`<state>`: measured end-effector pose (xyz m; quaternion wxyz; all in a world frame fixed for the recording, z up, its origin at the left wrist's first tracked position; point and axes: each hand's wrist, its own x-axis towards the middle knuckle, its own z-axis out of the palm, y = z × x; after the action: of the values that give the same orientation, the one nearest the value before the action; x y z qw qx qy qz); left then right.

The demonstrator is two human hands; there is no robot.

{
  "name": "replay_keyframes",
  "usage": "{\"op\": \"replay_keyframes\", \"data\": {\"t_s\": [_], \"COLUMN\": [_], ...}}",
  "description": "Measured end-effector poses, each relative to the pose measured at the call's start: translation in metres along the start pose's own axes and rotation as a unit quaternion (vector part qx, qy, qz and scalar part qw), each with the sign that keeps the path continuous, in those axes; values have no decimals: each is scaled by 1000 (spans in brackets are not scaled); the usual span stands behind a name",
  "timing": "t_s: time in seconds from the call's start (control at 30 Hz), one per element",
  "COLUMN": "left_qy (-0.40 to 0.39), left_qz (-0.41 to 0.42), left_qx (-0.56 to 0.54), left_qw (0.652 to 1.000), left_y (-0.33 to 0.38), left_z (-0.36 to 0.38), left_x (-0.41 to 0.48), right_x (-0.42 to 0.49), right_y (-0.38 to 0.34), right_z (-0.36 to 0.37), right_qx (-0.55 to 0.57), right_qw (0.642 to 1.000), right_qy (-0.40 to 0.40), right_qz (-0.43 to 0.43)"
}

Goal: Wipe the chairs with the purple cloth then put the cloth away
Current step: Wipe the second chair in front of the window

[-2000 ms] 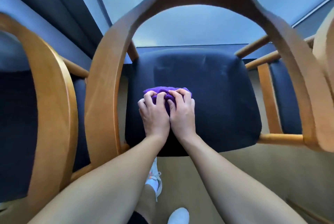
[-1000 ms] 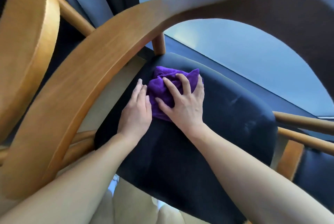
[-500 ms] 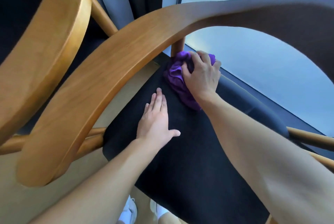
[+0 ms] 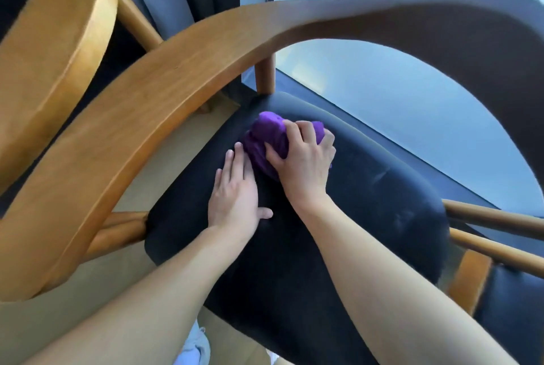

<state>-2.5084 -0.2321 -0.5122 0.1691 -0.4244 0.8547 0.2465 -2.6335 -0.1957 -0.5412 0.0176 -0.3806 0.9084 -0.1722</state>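
Purple cloth under curled right hand, left hand flat

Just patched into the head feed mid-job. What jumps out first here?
The purple cloth stands out, bunched in the grip of the right hand near the far left corner of the black seat. The left hand lies flat on the seat just beside it, fingers straight. The chair's curved wooden rail sweeps across the picture, arching over the seat.
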Motion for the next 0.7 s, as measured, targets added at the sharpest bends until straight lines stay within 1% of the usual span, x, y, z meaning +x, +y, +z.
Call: {"op": "replay_keyframes", "data": {"t_s": [0.1, 0.17, 0.27, 0.3, 0.4, 0.53, 0.6, 0.7], "left_qy": [-3, -5, -1, 1, 2, 22, 37, 79], "left_qz": [-15, -25, -32, -36, -40, -39, -34, -27], "left_qx": [2, -6, -13, -12, -8, -15, -21, -17], "left_qw": [1000, 1000, 999, 999, 999, 999, 998, 996], "left_y": [4, 6, 7, 8, 8, 6, 2, -12], "left_z": [1, 2, 5, 5, 7, 9, 12, 20], "left_x": [4, 4, 5, 5, 4, 2, -7, -33], "right_x": [42, 60, 80, 83, 72, 27, 16, 18], "right_y": [0, -1, -5, -8, -12, -11, -14, -20], "right_z": [0, 2, 3, 3, 1, -4, -6, -9], "right_qx": [13, 26, 58, 59, 62, 35, 34, 61], "right_qw": [998, 997, 989, 988, 992, 998, 997, 994], "right_qy": [-35, -38, -42, -43, -31, -42, -62, -77], "right_qz": [41, 65, 129, 135, 109, 29, 32, 56]}}
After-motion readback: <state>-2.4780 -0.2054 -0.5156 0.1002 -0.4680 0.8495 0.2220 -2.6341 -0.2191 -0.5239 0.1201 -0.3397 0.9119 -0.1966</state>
